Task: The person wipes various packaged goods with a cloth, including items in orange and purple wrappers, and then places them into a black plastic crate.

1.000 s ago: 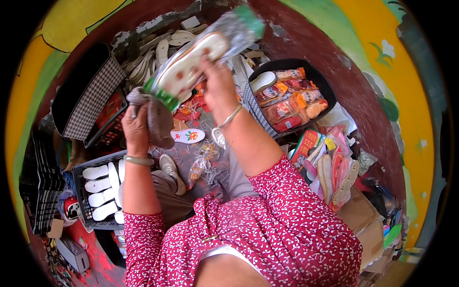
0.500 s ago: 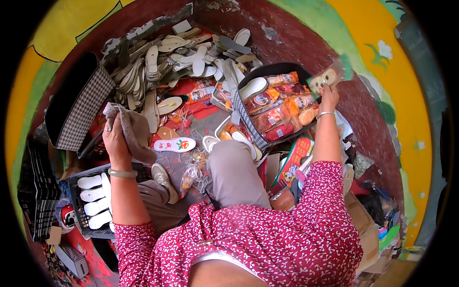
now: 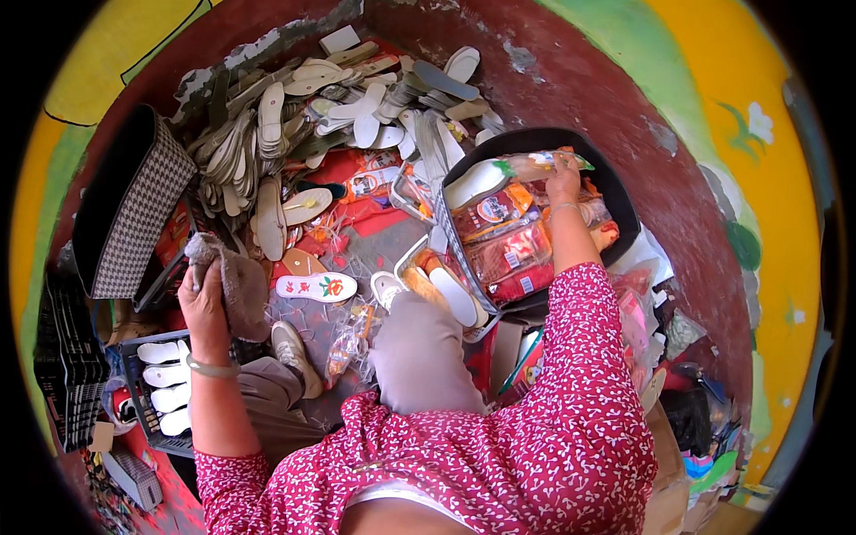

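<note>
My left hand grips a grey-brown cloth, which hangs down beside the fingers. On the right, my right hand reaches into a black-lined bin with a checked outer side. Its fingers are closed on a clear plastic packet with green ends, lying across the bin's far part. Under and around it are several orange and red wrapped packets. A white insole lies at the bin's left side.
A heap of insoles lies against the dark red wall. An embroidered white insole is on the floor. At left stand a checked box and a dark crate with several white insoles. A tray sits by my knee.
My right hand has brought the packet from beyond the bin's right rim leftward and down into the bin. My left hand, still with the cloth, has shifted slightly down and left.
</note>
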A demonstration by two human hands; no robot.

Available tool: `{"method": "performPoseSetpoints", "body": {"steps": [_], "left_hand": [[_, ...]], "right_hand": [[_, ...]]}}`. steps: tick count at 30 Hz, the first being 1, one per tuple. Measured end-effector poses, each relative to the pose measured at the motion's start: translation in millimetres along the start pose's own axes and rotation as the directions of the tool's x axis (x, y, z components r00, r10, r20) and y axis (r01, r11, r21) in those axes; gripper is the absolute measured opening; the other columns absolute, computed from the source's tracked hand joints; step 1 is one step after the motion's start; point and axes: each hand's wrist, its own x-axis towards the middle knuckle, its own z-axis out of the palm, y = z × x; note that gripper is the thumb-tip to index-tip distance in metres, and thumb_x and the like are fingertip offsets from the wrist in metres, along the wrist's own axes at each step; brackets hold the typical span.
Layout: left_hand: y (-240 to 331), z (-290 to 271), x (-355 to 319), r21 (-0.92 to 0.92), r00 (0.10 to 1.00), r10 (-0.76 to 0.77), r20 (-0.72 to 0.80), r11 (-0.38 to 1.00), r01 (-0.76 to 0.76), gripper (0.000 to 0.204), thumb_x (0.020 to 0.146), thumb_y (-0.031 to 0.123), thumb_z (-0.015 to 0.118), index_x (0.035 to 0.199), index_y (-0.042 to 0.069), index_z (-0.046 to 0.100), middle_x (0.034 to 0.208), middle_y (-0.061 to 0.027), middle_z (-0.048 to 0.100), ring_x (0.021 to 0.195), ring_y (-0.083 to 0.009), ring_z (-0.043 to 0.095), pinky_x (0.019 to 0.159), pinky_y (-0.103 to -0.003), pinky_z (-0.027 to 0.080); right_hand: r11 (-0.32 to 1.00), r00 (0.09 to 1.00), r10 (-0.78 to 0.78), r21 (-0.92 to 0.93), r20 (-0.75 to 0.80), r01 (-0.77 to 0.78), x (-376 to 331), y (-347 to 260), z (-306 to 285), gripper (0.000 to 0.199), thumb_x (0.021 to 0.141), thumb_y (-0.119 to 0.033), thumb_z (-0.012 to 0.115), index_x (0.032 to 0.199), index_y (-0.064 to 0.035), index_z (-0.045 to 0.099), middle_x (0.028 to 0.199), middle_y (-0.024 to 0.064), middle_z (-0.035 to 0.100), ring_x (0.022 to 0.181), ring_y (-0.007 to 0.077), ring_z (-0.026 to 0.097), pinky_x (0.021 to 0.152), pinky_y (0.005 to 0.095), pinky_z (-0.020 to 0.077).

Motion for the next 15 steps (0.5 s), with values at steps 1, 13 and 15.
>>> {"method": "performPoseSetpoints", "body": {"steps": [1,13,15], "left_hand": [[0.6,2.3,0.8,0.01,1.0,-0.014,-0.023,1.0,0.014,0.011,0.089,0.007,0.055,0.096,0.003,0.061,0.084,0.0024,0.06,0.074,-0.0056,0.053,0.068,-0.02,0.044],[-6.7,1.6,-2.8,0.053,0.994,-0.097,-0.048,0.994,0.1,0.014,0.089,0.008,0.054,0.1,0.003,0.061,0.087,0.0016,0.059,0.077,-0.0061,0.054,0.069,-0.02,0.043],[-8.1,-1.2,-2.2,0.048,0.993,-0.097,-0.071,0.994,0.101,0.016,0.088,0.007,0.054,0.101,0.002,0.061,0.087,0.0007,0.06,0.078,-0.0071,0.054,0.07,-0.021,0.044]], "right_hand": [[0.999,0.999,0.036,0.017,0.012,-0.036,7.1,8.4,6.3,0.031,0.078,0.006,0.051,0.107,0.0003,0.06,0.11,0.0164,0.052,0.1,0.0305,0.051,0.089,0.0307,0.0393],[0.887,0.7,0.3,-0.46,0.648,0.045,27.4,18.0,47.0,0.066,0.08,-0.007,0.048,0.141,-0.0148,0.026,0.147,0.0068,0.024,0.138,0.0254,0.013,0.109,0.04,0.0239],[0.885,0.726,0.309,-0.466,0.614,0.018,41.3,30.3,46.9,0.062,0.084,-0.011,0.044,0.142,-0.0199,0.024,0.147,0.0056,0.025,0.137,0.0253,0.017,0.107,0.0424,0.0258]]}}
